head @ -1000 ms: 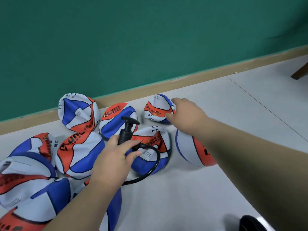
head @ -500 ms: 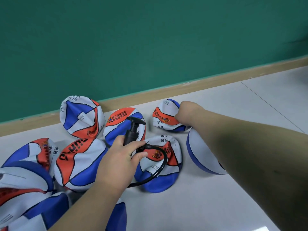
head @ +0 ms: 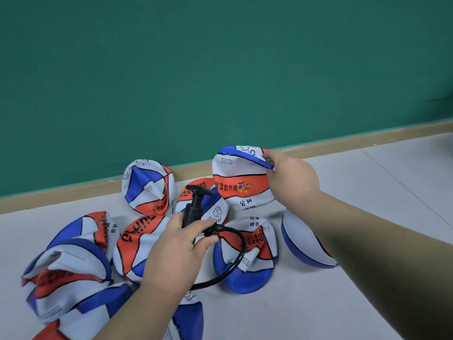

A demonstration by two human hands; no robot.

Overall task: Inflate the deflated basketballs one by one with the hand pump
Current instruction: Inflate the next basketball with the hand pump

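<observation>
Fetching a ball: the right grip pinches a flat ball by its right edge, the left grip is curled round the pump; next, turn the ball to meet the hose.

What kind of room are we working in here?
Probably a plain indoor room, perhaps a school or sports store: green wall, wooden skirting board, pale tiled floor with deflated basketballs heaped on it.

Right hand lifted deflated basketball off floor.
</observation>
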